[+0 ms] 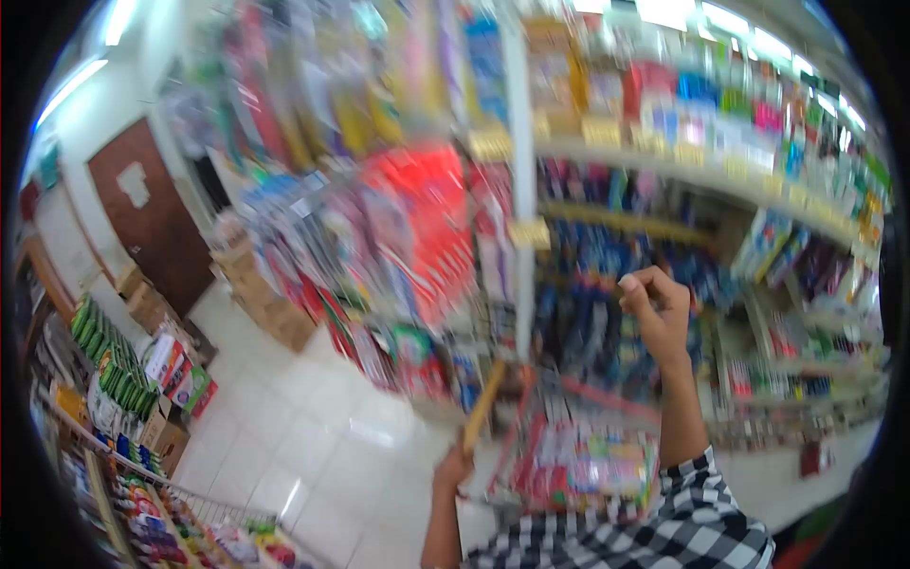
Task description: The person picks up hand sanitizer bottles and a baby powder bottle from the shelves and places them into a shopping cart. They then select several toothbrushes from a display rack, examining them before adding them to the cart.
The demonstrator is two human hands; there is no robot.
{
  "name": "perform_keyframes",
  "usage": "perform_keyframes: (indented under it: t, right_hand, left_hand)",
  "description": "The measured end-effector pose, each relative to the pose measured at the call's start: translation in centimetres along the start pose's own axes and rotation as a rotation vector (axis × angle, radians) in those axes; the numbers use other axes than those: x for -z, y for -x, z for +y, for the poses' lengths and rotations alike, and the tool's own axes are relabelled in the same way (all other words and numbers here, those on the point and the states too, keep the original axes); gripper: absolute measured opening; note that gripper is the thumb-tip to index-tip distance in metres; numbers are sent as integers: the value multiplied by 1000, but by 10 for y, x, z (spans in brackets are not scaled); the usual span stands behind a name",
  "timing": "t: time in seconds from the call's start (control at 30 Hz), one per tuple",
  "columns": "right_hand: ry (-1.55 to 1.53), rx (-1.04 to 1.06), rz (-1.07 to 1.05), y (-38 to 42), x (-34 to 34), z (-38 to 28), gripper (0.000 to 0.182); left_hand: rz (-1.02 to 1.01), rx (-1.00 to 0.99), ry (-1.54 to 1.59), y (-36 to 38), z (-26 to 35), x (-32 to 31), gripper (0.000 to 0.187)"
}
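My left hand (454,468) is low in the view, its fingers wrapped round a yellowish wooden stick (485,403). The stick slants up to the right toward the foot of the shelf post; I cannot make out its far end. My right hand (662,308) is raised in front of the shelf bay on the right, with fingers curled and the thumb close to the index finger. Whether anything small is in that pinch is hidden. Below and between my hands is a red-rimmed basket (607,391) filled with colourful packets (588,455).
Blurred hanging packs, including a bright red one (422,223), fill the rack to the left of a white post (520,190). Shelves of goods (701,156) run along the right. Cardboard boxes (261,294) stand on the tiled floor (322,446), near a brown door (152,213).
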State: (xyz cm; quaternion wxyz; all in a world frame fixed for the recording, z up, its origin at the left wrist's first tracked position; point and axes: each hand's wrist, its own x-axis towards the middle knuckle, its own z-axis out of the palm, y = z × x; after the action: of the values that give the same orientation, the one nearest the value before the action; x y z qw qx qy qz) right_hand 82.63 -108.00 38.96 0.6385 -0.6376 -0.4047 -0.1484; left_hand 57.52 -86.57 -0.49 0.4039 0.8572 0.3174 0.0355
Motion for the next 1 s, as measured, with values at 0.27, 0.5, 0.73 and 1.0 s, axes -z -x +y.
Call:
perform_keyframes:
  t: [0.27, 0.5, 0.73, 1.0]
  right_hand:
    - [75, -853, -415, 254, 82, 165, 27]
    - [-60, -922, -674, 348, 13, 271, 19]
    - [740, -585, -1154, 336, -94, 392, 77]
    - [809, -538, -1124, 349, -104, 409, 81]
  left_hand:
    - [79, 68, -22, 10, 60, 37, 56]
    - [93, 204, -155, 11, 79, 44, 60]
    - [111, 227, -237, 10, 88, 41, 59]
    - [110, 268, -302, 9, 86, 41, 57]
